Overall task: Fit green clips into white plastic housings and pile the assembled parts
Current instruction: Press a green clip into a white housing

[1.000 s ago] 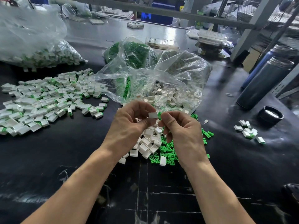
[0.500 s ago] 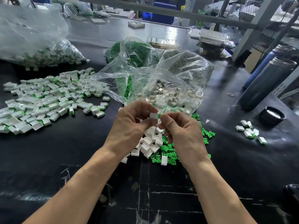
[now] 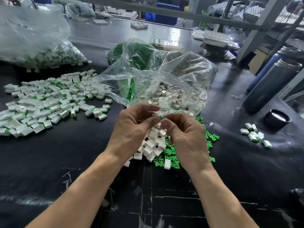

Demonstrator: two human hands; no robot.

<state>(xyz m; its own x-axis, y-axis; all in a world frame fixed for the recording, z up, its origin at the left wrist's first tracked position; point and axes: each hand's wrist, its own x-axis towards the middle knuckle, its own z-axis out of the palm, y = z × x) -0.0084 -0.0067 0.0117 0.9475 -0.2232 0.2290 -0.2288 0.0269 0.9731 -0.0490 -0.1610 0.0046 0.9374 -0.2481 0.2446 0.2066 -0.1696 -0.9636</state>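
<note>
Green plastic clip (image 3: 162, 117) sits pinched in your right hand (image 3: 185, 137), thumb and forefinger closed on it, tip poking out toward your left. Your left hand (image 3: 131, 129) is clamped on a small white plastic housing (image 3: 155, 114), mostly hidden by the fingers. Clip and housing meet end to end, both held up above the black tabletop (image 3: 74, 162); can't tell how far the clip is seated.

Right under your hands: a heap of loose white housings (image 3: 153, 143) w/ a scatter of loose green clips (image 3: 169, 155) touching it on the right side. Well off to your left, a wide pile of assembled white-and-green parts (image 3: 49, 102) spreads over the table. Behind your hands, a clear plastic bag of white housings (image 3: 181, 89) lies open toward you, and just behind that a clear bag of green clips (image 3: 136, 53). Far left, another big clear bag of assembled parts (image 3: 41, 51).

To your right: a small cluster of assembled parts (image 3: 254, 134), near a round black lid (image 3: 278, 119) and a dark grey metal flask (image 3: 271, 84).
</note>
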